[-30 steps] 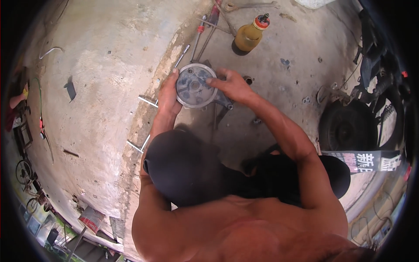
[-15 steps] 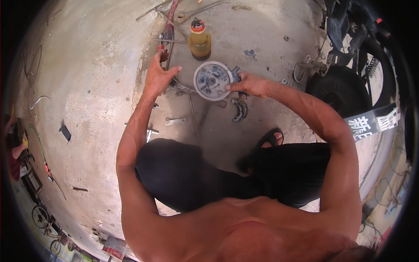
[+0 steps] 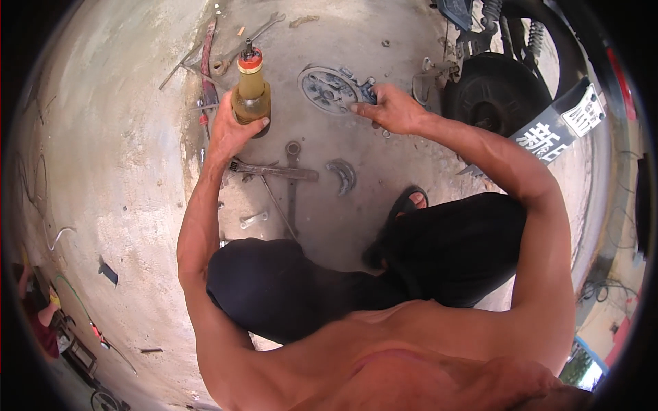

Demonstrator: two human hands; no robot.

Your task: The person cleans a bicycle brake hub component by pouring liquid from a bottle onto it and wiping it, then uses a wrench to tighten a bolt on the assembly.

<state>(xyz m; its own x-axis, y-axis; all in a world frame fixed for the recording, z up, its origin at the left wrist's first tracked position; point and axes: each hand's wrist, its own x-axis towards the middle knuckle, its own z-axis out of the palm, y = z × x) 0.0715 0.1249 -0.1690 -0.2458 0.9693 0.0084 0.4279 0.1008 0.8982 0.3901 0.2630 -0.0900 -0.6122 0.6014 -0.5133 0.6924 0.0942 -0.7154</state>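
Observation:
My left hand is closed around a bottle of yellowish liquid with a red cap and a dark spout. Its thumb lies across the front of the glass; the other fingers are mostly hidden behind. My right hand grips a round grey brake backing plate by the lug on its right side, thumb on top. The plate is tilted above the floor. Below it, a curved brake shoe lies on the concrete. An adjustable wrench lies beneath my left hand.
A motorcycle wheel and a dark panel with a number plate stand at right. A red-wrapped bar, a spanner and a small metal link lie on the floor. My sandalled foot is below the brake shoe.
My left hand has left the red-handled tool by the bar and taken hold of the bottle. The backing plate, in my right hand, has tilted. The view has shifted.

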